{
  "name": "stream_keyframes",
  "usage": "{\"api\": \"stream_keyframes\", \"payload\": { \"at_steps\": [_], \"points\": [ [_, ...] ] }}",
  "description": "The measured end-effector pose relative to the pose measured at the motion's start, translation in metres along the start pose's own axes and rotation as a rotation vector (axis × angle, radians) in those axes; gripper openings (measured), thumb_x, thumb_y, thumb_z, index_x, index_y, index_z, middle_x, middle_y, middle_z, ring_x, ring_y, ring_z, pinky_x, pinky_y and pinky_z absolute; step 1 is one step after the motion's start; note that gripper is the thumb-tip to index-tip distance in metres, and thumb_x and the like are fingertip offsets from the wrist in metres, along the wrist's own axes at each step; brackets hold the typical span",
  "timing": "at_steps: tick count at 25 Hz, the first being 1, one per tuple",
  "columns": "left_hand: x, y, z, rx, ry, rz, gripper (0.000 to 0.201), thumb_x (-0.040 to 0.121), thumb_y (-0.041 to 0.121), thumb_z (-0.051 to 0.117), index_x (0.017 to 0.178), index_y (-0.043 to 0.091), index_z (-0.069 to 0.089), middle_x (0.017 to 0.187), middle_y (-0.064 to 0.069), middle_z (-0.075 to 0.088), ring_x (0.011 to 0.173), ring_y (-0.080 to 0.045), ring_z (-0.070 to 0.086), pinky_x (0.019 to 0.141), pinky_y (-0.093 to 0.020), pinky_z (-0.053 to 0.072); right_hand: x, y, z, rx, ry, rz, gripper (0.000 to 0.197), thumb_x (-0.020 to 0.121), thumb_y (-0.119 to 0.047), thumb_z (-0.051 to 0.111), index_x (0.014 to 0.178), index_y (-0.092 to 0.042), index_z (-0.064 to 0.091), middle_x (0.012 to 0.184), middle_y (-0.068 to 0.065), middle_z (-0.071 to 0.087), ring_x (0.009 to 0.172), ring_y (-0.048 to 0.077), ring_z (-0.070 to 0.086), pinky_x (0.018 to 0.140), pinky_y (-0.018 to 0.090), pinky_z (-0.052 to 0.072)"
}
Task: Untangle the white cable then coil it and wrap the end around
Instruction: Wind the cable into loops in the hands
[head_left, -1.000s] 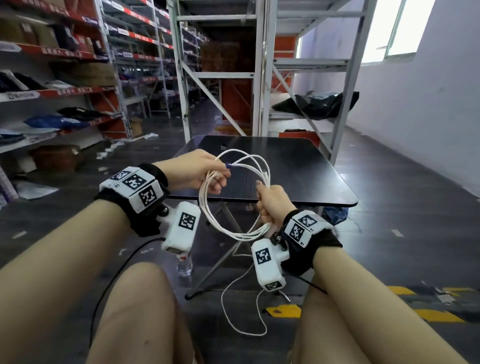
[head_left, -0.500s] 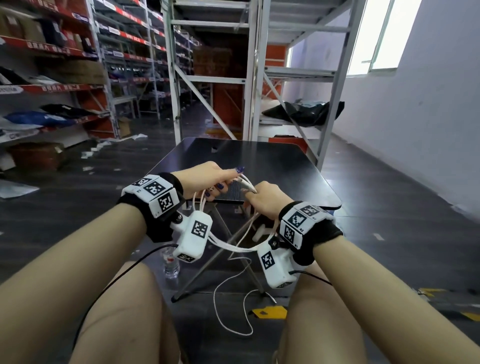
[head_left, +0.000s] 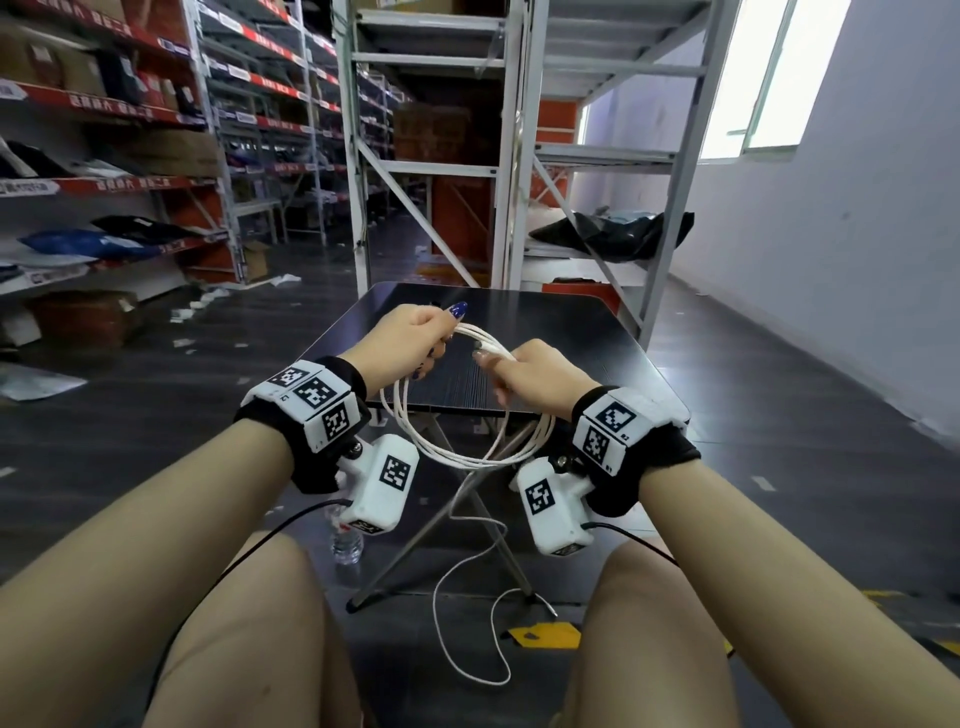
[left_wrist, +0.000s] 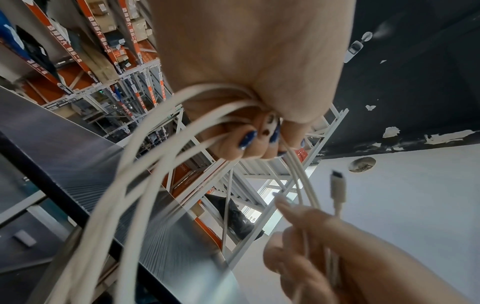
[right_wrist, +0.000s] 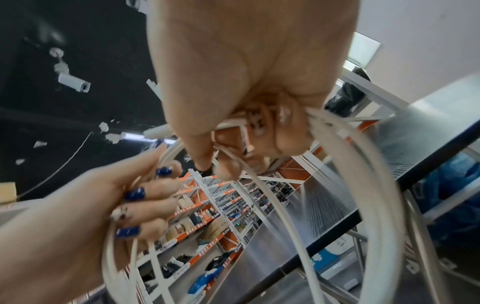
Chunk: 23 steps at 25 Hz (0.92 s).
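My left hand (head_left: 410, 340) fingers curled round white cable (head_left: 457, 457) coil at its 10 o'clock; right hand (head_left: 530, 374) fingers clamped on coil at 2 (plug (left_wrist: 337, 188) end poking out). Loops hang below dark surface (head_left: 561, 332) edge; loose tail trails to floor.

Bare black table top (head_left: 571, 332) just beyond both hands; shelving uprights (head_left: 511, 156) behind it; hanging cable loops (head_left: 467, 457) between the wrists

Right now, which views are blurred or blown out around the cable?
Head view: white cable sharp, window overexposed. Left wrist view: loops smeared by motion, connector readable beside the right hand. Right wrist view: strands blurred under the right hand, left hand soft.
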<state>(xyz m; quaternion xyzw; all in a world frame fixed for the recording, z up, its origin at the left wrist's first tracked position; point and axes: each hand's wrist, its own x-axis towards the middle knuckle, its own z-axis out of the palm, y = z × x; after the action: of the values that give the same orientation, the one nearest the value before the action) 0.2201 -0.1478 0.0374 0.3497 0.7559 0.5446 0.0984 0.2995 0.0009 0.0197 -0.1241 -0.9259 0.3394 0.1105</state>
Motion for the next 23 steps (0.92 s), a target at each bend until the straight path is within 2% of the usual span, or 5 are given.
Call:
{"api": "stream_keyframes", "payload": {
  "at_steps": [5, 7, 10, 14, 23],
  "points": [
    [0.002, 0.003, -0.005, 0.067, 0.079, 0.069, 0.04, 0.093, 0.04, 0.051, 0.063, 0.015, 0.042, 0.044, 0.012, 0.033, 0.038, -0.006, 0.026, 0.04, -0.018, 0.024, 0.001, -0.003, 0.003, 0.309, -0.02, -0.038, 0.052, 0.093, -0.037, 0.054, 0.046, -0.018, 0.041, 0.04, -0.008, 0.043, 0.051, 0.016, 0.044, 0.066, 0.034, 0.043],
    [0.002, 0.003, -0.003, 0.09, 0.135, 0.099, 0.039, 0.091, 0.043, 0.053, 0.068, 0.011, 0.049, 0.047, 0.008, 0.039, 0.039, -0.007, 0.034, 0.041, -0.02, 0.031, -0.002, -0.006, 0.004, 0.506, -0.058, -0.022, 0.049, 0.094, -0.032, 0.053, 0.051, -0.014, 0.039, 0.041, -0.001, 0.04, 0.045, 0.018, 0.045, 0.058, 0.033, 0.048],
    [0.001, 0.002, 0.0, 0.044, 0.233, 0.112, 0.039, 0.088, 0.043, 0.058, 0.062, 0.014, 0.052, 0.044, 0.007, 0.045, 0.037, -0.011, 0.039, 0.043, -0.022, 0.036, -0.007, -0.009, 0.003, 0.563, -0.049, 0.006, 0.046, 0.092, -0.036, 0.056, 0.056, -0.019, 0.034, 0.047, -0.002, 0.031, 0.035, 0.01, 0.03, 0.039, 0.019, 0.033],
    [0.002, 0.004, -0.001, 0.1, 0.301, 0.115, 0.043, 0.085, 0.046, 0.061, 0.061, 0.012, 0.053, 0.046, 0.001, 0.047, 0.028, -0.012, 0.037, 0.037, -0.022, 0.034, -0.008, -0.01, -0.007, 0.686, -0.105, 0.005, 0.047, 0.09, -0.036, 0.057, 0.056, -0.022, 0.028, 0.046, -0.006, 0.024, 0.036, 0.007, 0.018, 0.04, 0.019, 0.013],
    [0.008, 0.004, -0.007, -0.036, 0.086, 0.003, 0.041, 0.093, 0.043, 0.049, 0.064, 0.014, 0.045, 0.041, 0.006, 0.044, 0.03, -0.009, 0.033, 0.035, -0.016, 0.027, -0.002, 0.006, -0.016, 1.168, -0.449, -0.041, 0.043, 0.098, -0.03, 0.031, 0.057, -0.018, 0.039, 0.041, -0.008, 0.027, 0.033, 0.004, 0.018, 0.037, 0.018, 0.013]
  ]
}}
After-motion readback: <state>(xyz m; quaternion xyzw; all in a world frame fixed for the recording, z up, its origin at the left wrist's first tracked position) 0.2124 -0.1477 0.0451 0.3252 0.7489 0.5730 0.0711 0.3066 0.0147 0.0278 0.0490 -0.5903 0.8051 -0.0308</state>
